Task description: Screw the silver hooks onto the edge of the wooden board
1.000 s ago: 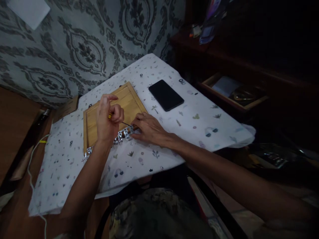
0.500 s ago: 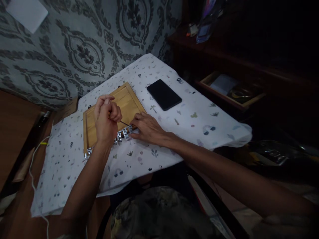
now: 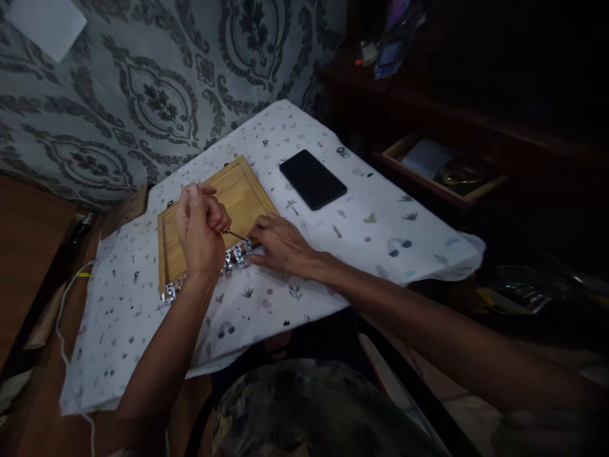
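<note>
A wooden board [image 3: 238, 190] with a raised frame lies on the patterned cloth [image 3: 333, 254]. Along its near edge sits a row of small metal brackets [image 3: 233, 259]. My left hand [image 3: 197, 231] is closed round a thin screwdriver [image 3: 235, 236], its tip slanting down to the brackets. My right hand [image 3: 280, 244] lies fingers down on the board's near right corner, pressing on the brackets there.
A black phone [image 3: 311, 179] lies on the cloth behind my right hand. A patterned wall rises behind the table. To the right a dark cabinet has an open drawer [image 3: 438, 168]. A white cable [image 3: 64, 304] runs down the left side.
My left hand's fingers have curled from partly raised into a tight grip on the screwdriver and shifted slightly left. The right hand has stayed put.
</note>
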Action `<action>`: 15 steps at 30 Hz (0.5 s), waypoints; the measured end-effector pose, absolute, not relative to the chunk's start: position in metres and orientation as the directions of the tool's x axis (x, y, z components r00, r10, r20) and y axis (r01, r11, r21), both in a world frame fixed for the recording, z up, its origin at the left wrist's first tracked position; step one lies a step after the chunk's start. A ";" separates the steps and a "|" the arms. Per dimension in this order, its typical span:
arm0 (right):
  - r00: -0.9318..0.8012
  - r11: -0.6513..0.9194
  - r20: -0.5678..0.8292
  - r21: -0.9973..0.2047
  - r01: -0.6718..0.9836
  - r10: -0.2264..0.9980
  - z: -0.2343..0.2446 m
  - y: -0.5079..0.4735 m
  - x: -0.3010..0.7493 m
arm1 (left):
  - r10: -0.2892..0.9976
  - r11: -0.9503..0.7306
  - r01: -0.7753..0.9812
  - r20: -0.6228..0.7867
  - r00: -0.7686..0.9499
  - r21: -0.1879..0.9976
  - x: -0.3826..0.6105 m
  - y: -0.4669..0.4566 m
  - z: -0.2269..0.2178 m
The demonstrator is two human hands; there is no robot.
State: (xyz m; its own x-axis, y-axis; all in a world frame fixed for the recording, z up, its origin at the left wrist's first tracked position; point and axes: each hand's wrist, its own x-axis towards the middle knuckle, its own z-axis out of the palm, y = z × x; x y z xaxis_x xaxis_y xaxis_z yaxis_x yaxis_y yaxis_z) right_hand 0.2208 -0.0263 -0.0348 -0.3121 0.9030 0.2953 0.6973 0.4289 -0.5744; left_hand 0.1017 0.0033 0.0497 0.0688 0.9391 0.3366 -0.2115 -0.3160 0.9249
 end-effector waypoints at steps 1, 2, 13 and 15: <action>-0.317 0.428 0.288 -0.577 0.696 0.904 -0.034 -0.027 0.221 | 0.940 -0.305 -0.217 0.329 0.087 0.928 0.102 0.005 0.050; -0.319 0.423 0.278 -0.580 0.696 0.906 -0.033 -0.027 0.221 | 0.942 -0.290 -0.220 0.319 0.106 0.931 0.101 0.008 0.050; -0.310 0.416 0.277 -0.596 0.687 0.910 -0.033 -0.027 0.220 | 0.939 -0.306 -0.206 0.330 0.098 0.930 0.097 0.004 0.056; -0.306 0.424 0.294 -0.601 0.678 0.906 -0.034 -0.027 0.220 | 0.919 -0.372 -0.201 0.390 0.058 0.906 0.096 -0.005 0.058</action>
